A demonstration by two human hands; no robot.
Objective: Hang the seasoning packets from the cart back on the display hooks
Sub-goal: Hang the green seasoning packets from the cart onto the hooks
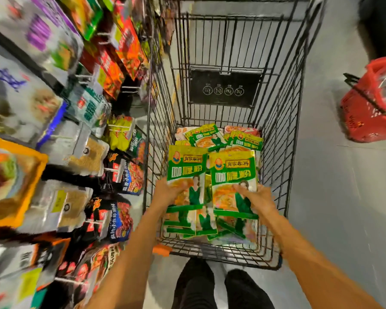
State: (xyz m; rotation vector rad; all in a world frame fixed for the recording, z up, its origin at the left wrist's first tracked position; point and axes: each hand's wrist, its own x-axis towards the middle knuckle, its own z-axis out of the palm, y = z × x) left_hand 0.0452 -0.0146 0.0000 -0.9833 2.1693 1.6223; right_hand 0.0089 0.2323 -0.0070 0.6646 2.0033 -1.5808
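The person stands at the near end of a wire cart [279,134], both arms reaching down into it. The left hand [166,191] grips the lower part of one green packet [185,168], with the thumb lying on its front. The right hand [257,197] holds a second green packet [232,172] in the same way, fingers curled on its front. The two packets are upright and side by side, above the pile of packets [210,136] that lies on the cart bottom. To the left of the cart are the display hooks [128,88], blurred, with other packets hanging on them. A red basket [370,108] stands on the floor [332,208], well apart to the right. Black shoes [196,284] show below the cart.
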